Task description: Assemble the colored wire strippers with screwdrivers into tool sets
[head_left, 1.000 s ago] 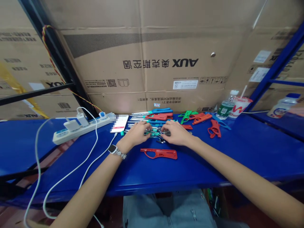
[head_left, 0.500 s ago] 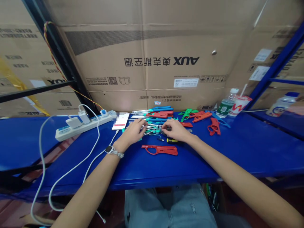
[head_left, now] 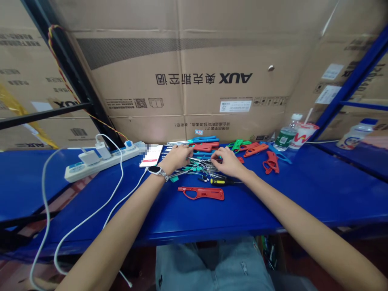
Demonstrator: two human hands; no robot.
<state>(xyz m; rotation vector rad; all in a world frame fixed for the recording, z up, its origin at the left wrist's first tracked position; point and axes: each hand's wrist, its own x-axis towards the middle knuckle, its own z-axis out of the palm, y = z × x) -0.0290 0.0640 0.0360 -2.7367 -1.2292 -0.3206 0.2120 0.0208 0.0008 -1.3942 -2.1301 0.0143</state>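
My left hand (head_left: 178, 157), with a watch on its wrist, is over the left side of a pile of metal rods and small parts (head_left: 201, 166), its fingers curled and closed on something too small to make out. My right hand (head_left: 226, 161) is at the pile's right side, thumb and forefinger pinched together; what they hold is unclear. Blue-handled lighters (head_left: 206, 139) lie behind the hands. Nearer me a red lighter shell half (head_left: 201, 193) lies flat, with a yellow and black screwdriver (head_left: 220, 182) just behind it.
Left of the hands are a phone (head_left: 150, 155) and a white power strip (head_left: 103, 161) with cables. To the right lie orange and red shells (head_left: 271, 162), a water bottle (head_left: 285, 135) and a lidded cup (head_left: 303, 135). Cardboard (head_left: 197, 52) stands behind the blue table (head_left: 242, 214).
My left hand has moved slightly right and away from me over the pile. My right hand stays at the pile's right side. The view has shifted a little.
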